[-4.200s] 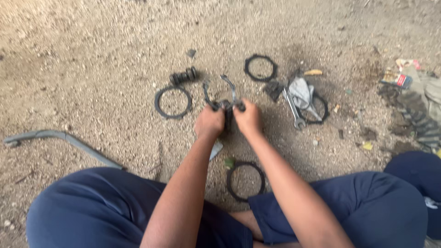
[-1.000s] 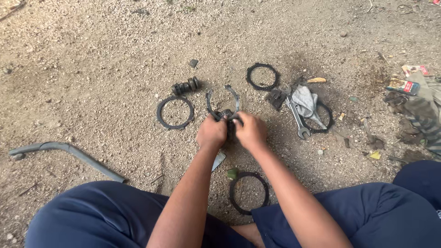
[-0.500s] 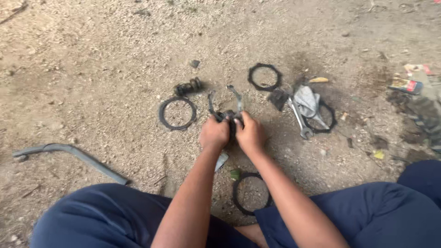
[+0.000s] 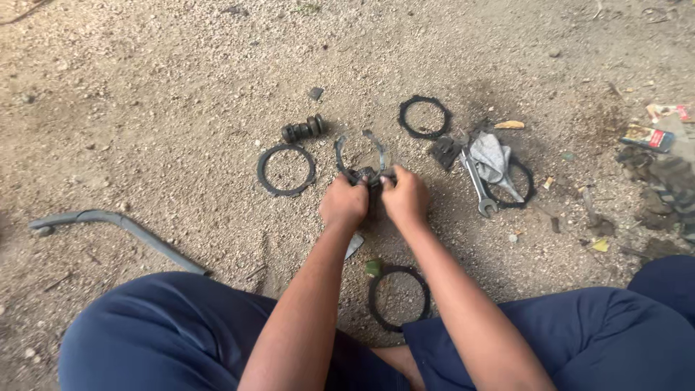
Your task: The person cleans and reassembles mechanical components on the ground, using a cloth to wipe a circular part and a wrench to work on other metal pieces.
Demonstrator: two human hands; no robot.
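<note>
Both hands meet over the gravel in front of me. My left hand (image 4: 343, 203) and my right hand (image 4: 406, 195) grip the near ends of a curved metal clamp band (image 4: 360, 154), which opens away from me in a horseshoe shape. A small dark fitting sits between the fingers where the band's ends meet. A flat black ring gasket (image 4: 287, 169) lies left of the hands, with a short dark ribbed cylinder (image 4: 302, 129) just beyond it.
Another black ring (image 4: 424, 117) lies far right of the band, a wrench (image 4: 478, 187), a grey rag (image 4: 493, 158) and a ring beside them. A ring (image 4: 399, 297) lies between my knees. A bent grey pipe (image 4: 116, 230) lies left. Litter sits at the right edge.
The hands stay on the clamp band; its curved ends have shifted slightly between the frames. The view has drifted a little. Nothing else on the ground has moved.
</note>
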